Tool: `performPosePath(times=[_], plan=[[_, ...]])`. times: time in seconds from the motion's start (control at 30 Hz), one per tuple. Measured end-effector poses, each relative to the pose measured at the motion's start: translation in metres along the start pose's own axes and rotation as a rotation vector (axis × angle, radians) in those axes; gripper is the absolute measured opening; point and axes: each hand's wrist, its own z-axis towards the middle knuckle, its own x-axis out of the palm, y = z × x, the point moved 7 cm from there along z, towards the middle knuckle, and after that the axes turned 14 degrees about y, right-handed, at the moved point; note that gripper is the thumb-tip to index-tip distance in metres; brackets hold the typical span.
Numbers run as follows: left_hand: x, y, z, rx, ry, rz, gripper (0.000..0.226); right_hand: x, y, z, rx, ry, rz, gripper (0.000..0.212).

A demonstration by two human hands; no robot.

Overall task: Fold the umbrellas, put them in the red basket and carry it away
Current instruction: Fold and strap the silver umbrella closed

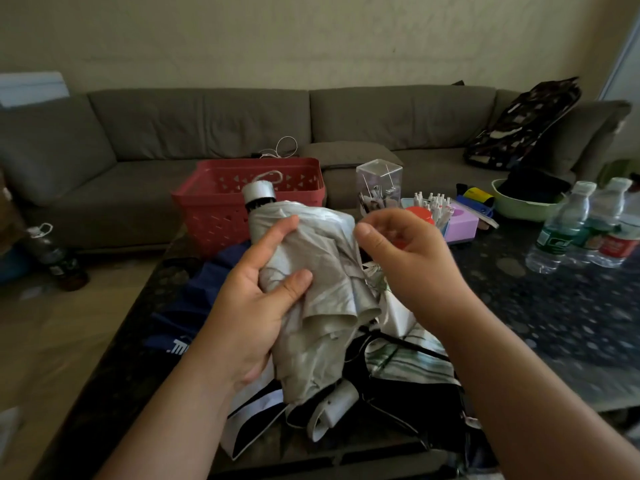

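Note:
A grey folding umbrella (322,271) is held upright-tilted over the table, its silver handle with a cord loop pointing away toward the red basket (221,202). My left hand (252,299) grips the bunched grey canopy, thumb across the front. My right hand (401,258) hovers at the canopy's right edge, fingers curled; whether it pinches the fabric I cannot tell. Under them lie a dark blue umbrella (201,299) and a black-and-white one (398,386), unfolded in a heap. The red basket stands at the table's far left corner, and it looks empty.
On the dark glass table (554,323) stand a clear plastic box (377,185), a pink holder (460,226) with white pens, a green bowl (526,206) and three water bottles (585,226). A grey sofa (207,133) runs behind. A dark bottle (52,258) stands on the floor left.

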Motion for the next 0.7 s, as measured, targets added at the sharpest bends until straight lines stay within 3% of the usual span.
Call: performPosePath(times=[0.13,0.3,0.43,0.57,0.7], plan=[[-0.011,-0.003,0.000,0.021,-0.049,0.022,0.065,0.015,0.006,-0.005,0.004,0.171,-0.005,0.032],[-0.011,0.000,0.000,0.066,-0.110,0.128,0.070,0.040,-0.008,-0.011,0.141,0.339,-0.082,0.042],[-0.014,-0.002,-0.002,0.073,-0.114,0.247,0.091,0.040,-0.010,-0.013,0.149,0.340,0.143,0.042],[-0.019,-0.008,-0.005,0.060,-0.078,0.250,0.106,0.037,-0.002,-0.013,0.098,0.369,0.183,0.063],[-0.019,-0.014,-0.007,0.065,-0.012,0.156,0.108,0.024,0.006,-0.014,0.061,0.270,0.229,0.055]])
